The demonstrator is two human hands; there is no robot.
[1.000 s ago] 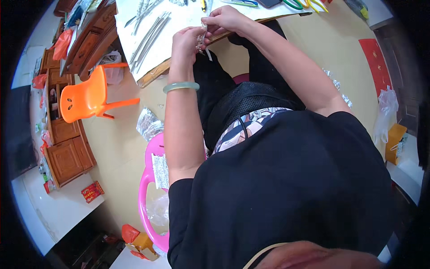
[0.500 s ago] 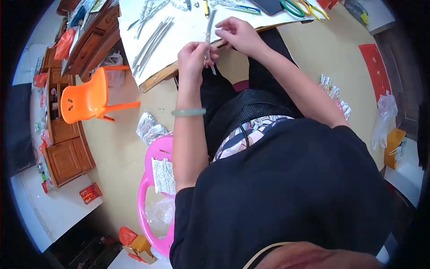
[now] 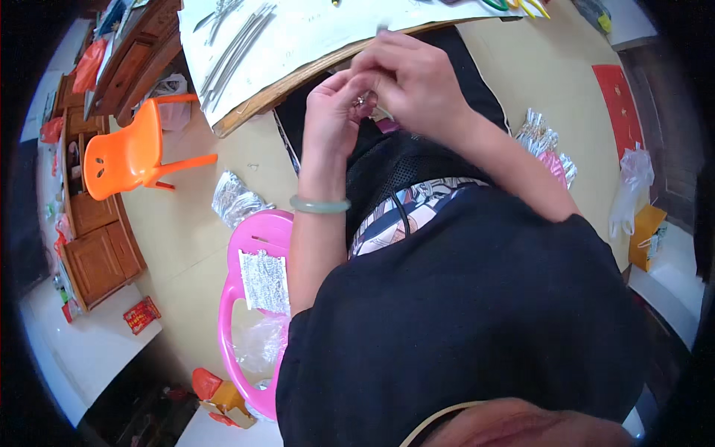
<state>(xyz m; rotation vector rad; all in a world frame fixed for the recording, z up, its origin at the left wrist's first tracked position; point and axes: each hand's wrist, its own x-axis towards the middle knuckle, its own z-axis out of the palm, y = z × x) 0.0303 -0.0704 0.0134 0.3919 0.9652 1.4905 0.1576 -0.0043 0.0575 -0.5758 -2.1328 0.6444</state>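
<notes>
The left hand [image 3: 333, 112] is closed in a pinch, thumb against fingers, on a small beaded piece [image 3: 361, 99], which sits just past the table's near edge, above the person's lap. The right hand [image 3: 421, 78] meets it from the other side, its fingers bent together over the left fingertips; what it clamps is hidden, so its grip cannot be told. A blurred grey tip [image 3: 382, 30] pokes out beyond the right knuckles. A pale green bangle [image 3: 320, 205] circles the left wrist. Ahead is the table [image 3: 313, 52], white-topped with a wooden edge; on its left part lies a row of thin grey strips [image 3: 240, 54], and green and yellow handles [image 3: 497, 4] show at its far right. Beside the left forearm stands a pink chair [image 3: 261, 229], with a card of silvery cord [image 3: 264, 281] on it and a clear bag [image 3: 261, 344] just below the card. A silvery bundle [image 3: 234, 200] lies on the floor [image 3: 182, 231] near that chair, another silvery heap [image 3: 536, 132] beyond the right forearm. Farther left stands an orange chair [image 3: 128, 156], near a wooden cabinet [image 3: 97, 264].
</notes>
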